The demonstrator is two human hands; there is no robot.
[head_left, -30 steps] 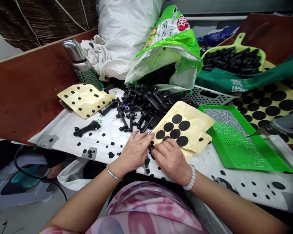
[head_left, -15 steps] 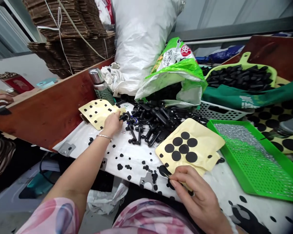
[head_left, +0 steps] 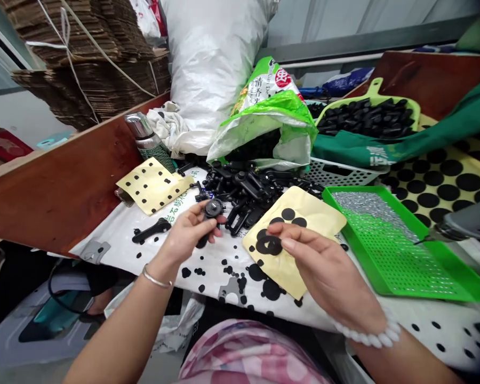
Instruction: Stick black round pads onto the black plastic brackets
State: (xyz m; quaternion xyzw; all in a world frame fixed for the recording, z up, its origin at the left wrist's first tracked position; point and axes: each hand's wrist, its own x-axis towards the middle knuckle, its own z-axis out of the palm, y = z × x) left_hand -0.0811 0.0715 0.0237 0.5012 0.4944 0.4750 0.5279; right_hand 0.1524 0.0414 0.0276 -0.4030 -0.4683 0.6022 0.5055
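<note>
My left hand (head_left: 190,229) is closed around a black plastic crank handle (head_left: 213,208), its round end facing up. Over a yellow backing sheet (head_left: 304,205) with round black stickers (head_left: 288,214), my right hand (head_left: 324,261) has its thumb and forefinger pinched together; what lies between them is too small to make out. Behind both hands spreads a pile of black crank handles (head_left: 250,186). One more black handle (head_left: 152,229) lies apart, left of my left hand. Beyond it is a second yellow sheet (head_left: 154,186) with smaller black dots.
A green tray (head_left: 400,277) of small metal screws (head_left: 360,205) stands on the right, near a power screwdriver (head_left: 464,221). Farther back are an open green-white bag (head_left: 264,114), a scoop (head_left: 376,88) of black parts and a thermos (head_left: 148,136). A wooden board (head_left: 64,176) edges the left side.
My left hand has come back from the pile toward me, now with a crank handle in it. The right hand has risen over the sticker sheet. The view has shifted slightly.
</note>
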